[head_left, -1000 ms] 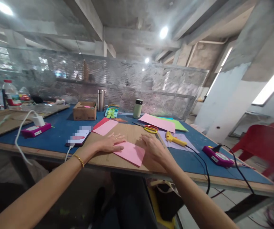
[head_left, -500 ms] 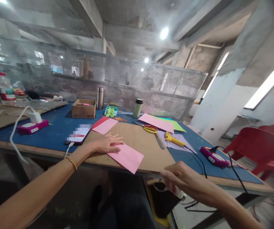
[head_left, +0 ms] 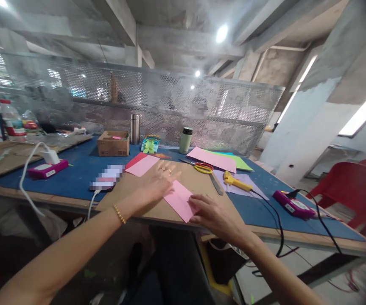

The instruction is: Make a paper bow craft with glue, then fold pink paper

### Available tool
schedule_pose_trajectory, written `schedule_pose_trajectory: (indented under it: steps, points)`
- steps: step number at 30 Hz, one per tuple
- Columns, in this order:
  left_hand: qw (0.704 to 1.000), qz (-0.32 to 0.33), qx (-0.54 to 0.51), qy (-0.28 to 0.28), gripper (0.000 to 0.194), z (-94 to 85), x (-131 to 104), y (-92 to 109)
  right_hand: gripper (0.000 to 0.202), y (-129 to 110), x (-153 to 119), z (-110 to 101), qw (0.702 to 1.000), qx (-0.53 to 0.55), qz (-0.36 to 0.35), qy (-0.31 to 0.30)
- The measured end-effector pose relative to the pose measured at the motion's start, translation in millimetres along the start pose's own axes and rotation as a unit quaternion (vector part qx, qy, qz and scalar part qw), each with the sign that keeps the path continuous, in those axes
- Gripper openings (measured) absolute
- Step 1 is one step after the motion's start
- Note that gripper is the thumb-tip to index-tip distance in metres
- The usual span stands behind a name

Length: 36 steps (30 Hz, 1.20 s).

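A pink paper sheet [head_left: 180, 201] lies slanted on the brown cardboard [head_left: 157, 210] near the table's front edge. My left hand [head_left: 157, 186], slightly blurred, is over the sheet's upper left end with its fingers apart. At the sheet's right edge is my right hand [head_left: 210, 212], its thumb and fingertips on the paper's corner. Another pink piece [head_left: 143, 165] overlaps a red one [head_left: 135, 161] behind my left hand. Red-and-yellow scissors [head_left: 203, 168] and a metal blade [head_left: 216, 184] rest at the cardboard's right side.
A yellow glue gun [head_left: 236, 181] lies on lilac paper [head_left: 255, 186] at the right. Purple power strips [head_left: 294, 205] sit at both sides, with cables. A phone [head_left: 106, 178], a cardboard box [head_left: 113, 144], a steel flask [head_left: 135, 129] and a green bottle [head_left: 185, 140] stand around.
My right hand has moved left and up from beyond the table edge onto the pink sheet. My left hand has shifted right. The sheet is now turned more steeply.
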<state>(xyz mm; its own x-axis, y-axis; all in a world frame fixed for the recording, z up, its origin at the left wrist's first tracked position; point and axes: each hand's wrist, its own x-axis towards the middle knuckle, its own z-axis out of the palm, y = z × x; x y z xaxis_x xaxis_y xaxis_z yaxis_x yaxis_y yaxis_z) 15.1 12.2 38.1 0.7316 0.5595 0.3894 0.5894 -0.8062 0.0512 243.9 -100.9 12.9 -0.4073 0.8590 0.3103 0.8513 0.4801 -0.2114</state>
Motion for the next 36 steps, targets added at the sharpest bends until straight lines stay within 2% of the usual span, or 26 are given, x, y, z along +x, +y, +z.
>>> schedule_pose_trajectory:
  steps: [2, 5, 9, 12, 16, 21, 25, 30, 33, 36]
  points:
    - [0.998, -0.035, -0.047, -0.005, 0.049, 4.7, -20.0, 21.0, 0.039, -3.1, -0.9, 0.2, 1.000, -0.015, 0.005, 0.009]
    - [0.995, -0.080, -0.063, -0.012, 0.070, 18.4, -48.5, 47.4, 0.027, -10.9, 1.4, -1.7, 0.998, -0.047, 0.030, 0.011]
    - [0.989, -0.139, -0.044, 0.018, 0.083, 32.2, -64.0, 65.5, 0.019, -19.3, 0.2, -4.9, 0.996, -0.062, 0.069, 0.003]
    - [0.985, -0.167, -0.040, 0.030, 0.085, 34.4, -61.9, 73.6, 0.020, -21.0, -5.9, -6.6, 0.994, -0.055, 0.091, 0.011]
    - [0.980, -0.195, -0.031, 0.035, 0.075, 33.7, -54.8, 88.6, 0.030, -21.0, -8.8, -5.8, 0.988, -0.095, 0.123, 0.008]
    - [0.976, -0.214, -0.027, 0.028, 0.071, 35.9, -43.0, 103.1, 0.020, -25.8, 0.3, -4.1, 0.984, -0.139, 0.109, -0.002]
    - [0.976, -0.215, 0.000, 0.029, 0.066, 35.7, -33.9, 106.2, 0.015, -33.6, 6.5, -10.0, 0.980, -0.145, 0.134, -0.028]
    - [0.980, -0.196, -0.015, -0.012, 0.071, 33.9, -33.7, 107.0, 0.016, -35.6, 13.9, -16.3, 0.981, -0.137, 0.129, -0.055]
    - [0.979, -0.205, -0.019, -0.001, 0.072, 35.8, -36.7, 107.8, 0.015, -33.9, 20.9, -14.3, 0.978, -0.159, 0.117, -0.063]
    - [0.978, -0.206, -0.025, 0.010, 0.073, 36.8, -38.3, 108.3, 0.017, -31.4, 25.1, -11.5, 0.973, -0.175, 0.134, -0.069]
